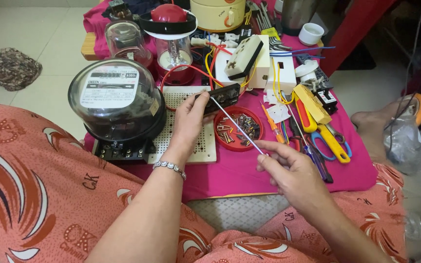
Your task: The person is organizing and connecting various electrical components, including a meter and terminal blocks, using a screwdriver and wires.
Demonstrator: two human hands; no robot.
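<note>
My left hand (189, 118) holds a small black electrical block (221, 96) just above a white perforated board (205, 143). My right hand (292, 169) grips a thin metal screwdriver shaft (237, 125), whose tip touches the black block. Under the shaft sits a red round lid (248, 144) filled with several screws. A silver bracelet (169, 168) is on my left wrist.
A glass-domed electric meter (115, 100) stands at the left on the pink cloth (235, 173). Behind are a red lantern (172, 41), white sockets with coloured wires (245, 57), and at right scissors, pliers and a yellow tool (317, 124). A plastic bag (405, 141) lies on the floor.
</note>
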